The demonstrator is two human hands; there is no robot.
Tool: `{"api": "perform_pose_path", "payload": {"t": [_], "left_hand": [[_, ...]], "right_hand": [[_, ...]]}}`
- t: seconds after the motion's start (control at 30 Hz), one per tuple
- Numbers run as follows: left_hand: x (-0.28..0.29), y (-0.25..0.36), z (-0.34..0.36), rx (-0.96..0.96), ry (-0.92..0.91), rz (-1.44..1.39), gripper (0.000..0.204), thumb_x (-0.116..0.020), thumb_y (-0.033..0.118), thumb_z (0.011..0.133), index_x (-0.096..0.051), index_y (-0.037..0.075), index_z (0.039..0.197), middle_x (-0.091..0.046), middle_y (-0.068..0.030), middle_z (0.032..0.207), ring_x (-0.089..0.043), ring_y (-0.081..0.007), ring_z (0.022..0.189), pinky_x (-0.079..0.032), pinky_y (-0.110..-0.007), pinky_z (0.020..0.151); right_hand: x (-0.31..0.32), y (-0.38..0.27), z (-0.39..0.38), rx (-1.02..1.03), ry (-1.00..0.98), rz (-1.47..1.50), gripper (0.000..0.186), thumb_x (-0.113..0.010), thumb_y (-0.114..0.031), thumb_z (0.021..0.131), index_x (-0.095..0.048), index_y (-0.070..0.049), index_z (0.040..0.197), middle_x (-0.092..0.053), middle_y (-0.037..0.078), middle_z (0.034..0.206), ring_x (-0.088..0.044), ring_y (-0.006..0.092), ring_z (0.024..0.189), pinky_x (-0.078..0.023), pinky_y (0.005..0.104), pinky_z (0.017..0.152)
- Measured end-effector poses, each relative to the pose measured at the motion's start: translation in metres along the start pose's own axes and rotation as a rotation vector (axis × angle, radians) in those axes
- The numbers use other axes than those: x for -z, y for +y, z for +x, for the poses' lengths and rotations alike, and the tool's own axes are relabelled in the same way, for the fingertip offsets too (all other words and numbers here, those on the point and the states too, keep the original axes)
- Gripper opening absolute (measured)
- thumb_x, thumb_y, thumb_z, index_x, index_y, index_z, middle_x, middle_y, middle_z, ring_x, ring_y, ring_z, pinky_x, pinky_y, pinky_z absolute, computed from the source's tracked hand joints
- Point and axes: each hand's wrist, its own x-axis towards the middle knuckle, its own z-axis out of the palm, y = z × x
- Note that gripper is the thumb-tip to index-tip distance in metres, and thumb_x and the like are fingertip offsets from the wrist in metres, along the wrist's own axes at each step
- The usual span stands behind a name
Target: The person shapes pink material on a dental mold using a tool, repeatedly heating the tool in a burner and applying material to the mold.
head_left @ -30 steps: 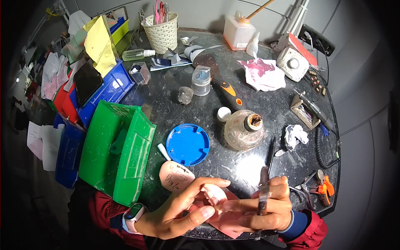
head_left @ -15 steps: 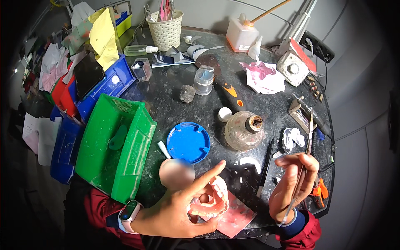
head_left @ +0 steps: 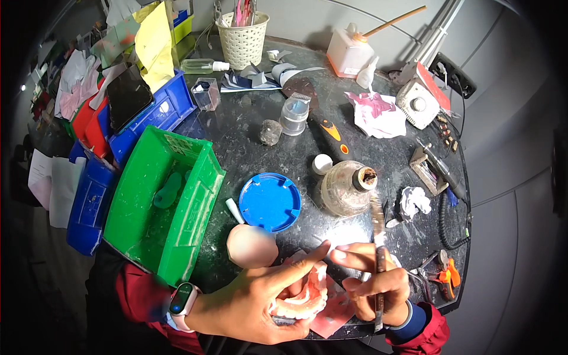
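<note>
My left hand (head_left: 257, 302) grips a dental cast (head_left: 306, 299) with pink material along its arch, low in the centre, index finger stretched across it. To its right, my right hand (head_left: 384, 284) holds a thin, stained metal spatula (head_left: 376, 222) almost upright, with some fingers extended towards the cast. A pink sheet (head_left: 328, 322) lies beneath the cast. Behind my left hand lies a pale pink round disc (head_left: 251, 245), and beyond it a blue round lid (head_left: 269, 201). A stained glass burner (head_left: 342, 192) stands just past the spatula's tip.
A green bin (head_left: 189, 225) and blue bins (head_left: 92, 207) fill the left. Orange-handled pliers (head_left: 448, 275), a handpiece on a stand (head_left: 429, 168) and crumpled paper (head_left: 414, 202) lie right. A pen cup (head_left: 242, 44), plastic bottle (head_left: 346, 56) and white control unit (head_left: 414, 103) stand at the back.
My right hand first moved out to the right with the spatula, then came back leftwards towards the cast. My left hand still holds the cast, shifted slightly right.
</note>
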Motion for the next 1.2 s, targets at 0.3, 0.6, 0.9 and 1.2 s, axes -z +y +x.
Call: {"api": "perform_pose_path", "payload": {"t": [0.3, 0.6, 0.9, 1.2], "left_hand": [[-0.003, -0.004, -0.002, -0.051, -0.006, -0.039, 0.056, -0.069, 0.006, 0.060, -0.042, -0.007, 0.107, -0.053, -0.0069, 0.071, -0.054, -0.0146, 0.061, -0.045, -0.024, 0.056], [-0.004, -0.002, -0.001, -0.045, 0.028, -0.009, 0.048, -0.071, 0.006, 0.056, -0.052, -0.005, 0.098, -0.056, -0.0037, 0.066, -0.055, -0.0117, 0.057, -0.044, -0.022, 0.054], [0.001, 0.005, -0.002, 0.120, 0.038, -0.276, 0.056, -0.070, 0.003, 0.061, -0.046, -0.007, 0.110, -0.057, -0.0058, 0.082, -0.057, -0.0101, 0.077, -0.046, -0.022, 0.068], [0.000, 0.006, -0.008, 0.216, 0.142, -0.693, 0.048, -0.056, 0.010, 0.079, -0.037, -0.009, 0.120, -0.054, -0.0090, 0.095, -0.055, -0.0150, 0.090, -0.044, -0.026, 0.079]], "right_hand": [[0.001, 0.007, -0.006, -0.036, -0.076, 0.102, 0.021, -0.063, 0.001, 0.070, -0.046, -0.005, 0.080, -0.058, 0.026, 0.099, -0.060, 0.0285, 0.084, -0.048, 0.0306, 0.066], [0.000, 0.004, -0.005, -0.049, -0.033, 0.184, 0.022, -0.064, 0.003, 0.070, -0.045, -0.003, 0.079, -0.060, 0.025, 0.092, -0.062, 0.0275, 0.080, -0.050, 0.0336, 0.068], [0.010, 0.001, -0.004, -0.044, 0.072, 0.215, 0.024, -0.057, 0.010, 0.073, -0.041, -0.002, 0.086, -0.058, 0.027, 0.090, -0.062, 0.0264, 0.077, -0.053, 0.0298, 0.057], [0.006, -0.004, -0.002, -0.053, 0.173, 0.016, 0.033, -0.058, 0.008, 0.072, -0.033, -0.009, 0.084, -0.061, 0.017, 0.078, -0.057, 0.0167, 0.055, -0.045, 0.0249, 0.051]]}}
